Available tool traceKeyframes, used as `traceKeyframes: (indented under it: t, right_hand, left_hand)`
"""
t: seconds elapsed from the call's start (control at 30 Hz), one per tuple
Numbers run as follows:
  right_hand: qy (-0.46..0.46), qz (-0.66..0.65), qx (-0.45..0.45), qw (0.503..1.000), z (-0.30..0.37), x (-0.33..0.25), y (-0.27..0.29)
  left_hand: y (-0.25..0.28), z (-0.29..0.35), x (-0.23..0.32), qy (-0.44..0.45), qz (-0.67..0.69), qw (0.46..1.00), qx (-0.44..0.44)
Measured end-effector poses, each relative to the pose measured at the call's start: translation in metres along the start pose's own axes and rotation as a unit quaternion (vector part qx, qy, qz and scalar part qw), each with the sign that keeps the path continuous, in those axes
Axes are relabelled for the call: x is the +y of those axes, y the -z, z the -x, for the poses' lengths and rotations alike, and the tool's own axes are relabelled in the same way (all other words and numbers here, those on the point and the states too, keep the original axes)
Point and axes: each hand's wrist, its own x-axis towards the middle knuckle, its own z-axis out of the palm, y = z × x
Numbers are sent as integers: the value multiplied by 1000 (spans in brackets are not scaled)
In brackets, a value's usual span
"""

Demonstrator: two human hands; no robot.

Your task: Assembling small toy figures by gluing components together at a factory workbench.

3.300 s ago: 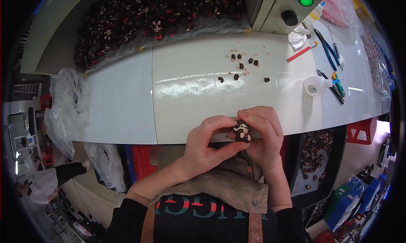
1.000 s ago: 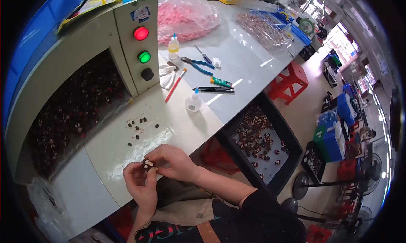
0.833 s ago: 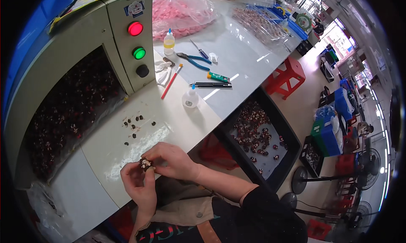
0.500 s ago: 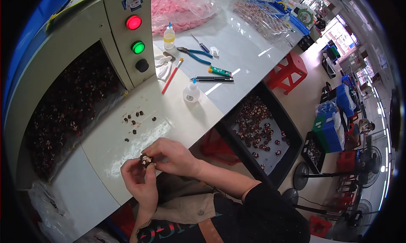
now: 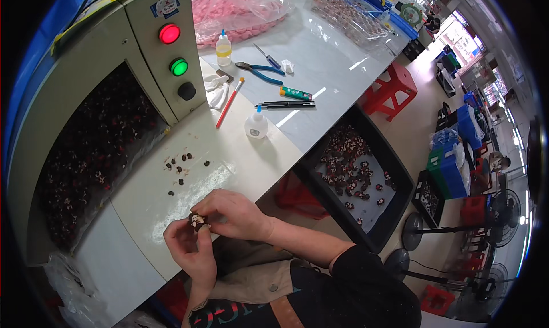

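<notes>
The left hand (image 5: 195, 261) and the right hand (image 5: 240, 216) meet over the near edge of the table, their thumbs and fingertips closed on a small dark-brown figurine (image 5: 197, 221) with pale details, pinched between the 2 hands. Just beyond them, the cream work surface (image 5: 134, 205) carries a glossy patch of reflected light, and past it a loose scatter of small dark pieces (image 5: 180, 182) with pale crumbs among them. Farther right stand a white squeeze bottle (image 5: 257, 126) with a blue tip, a red brush (image 5: 230, 103) lying aslant, and a crumpled white cloth (image 5: 217, 92). On the greyer table section beyond lie blue-handled pliers (image 5: 267, 69), a screwdriver (image 5: 273, 62) and a green tube (image 5: 296, 93). A clear bag of pink pieces (image 5: 240, 14) rests behind.

To the left rises a beige machine (image 5: 151, 59) with 2 lit lamps, 1 red and 1 green, above a black knob (image 5: 187, 91); its opening is crowded with dark figurines (image 5: 94, 162). Right of the table, a black tray (image 5: 396, 156) holds more such pieces on a pale liner. Beyond it are a red stool (image 5: 394, 88), green and blue crates (image 5: 449, 172) and standing fans (image 5: 504, 214).
</notes>
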Motion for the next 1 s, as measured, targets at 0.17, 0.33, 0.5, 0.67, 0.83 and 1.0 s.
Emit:
traceKeyframes:
  t: [0.17,0.33,0.5,0.67,0.83,1.0]
  right_hand:
    - [-1,5,-5,1000,-1,7,4]
    - [-4,14,-36,999,1,10,6]
    - [-34,5,-66,997,5,16,-4]
    - [-44,-5,-63,997,4,-4,5]
    - [-12,8,-34,999,0,0,9]
    - [-3,11,-35,999,1,3,8]
  left_hand:
    - [-5,-3,-3,7,6,1000,0]
    - [-8,-4,-2,17,21,1000,12]
    - [3,-6,-13,5,-13,1000,20]
    - [0,3,6,27,9,1000,15]
    - [-8,-2,5,14,12,1000,12]
    - [-5,-1,0,9,21,1000,5]
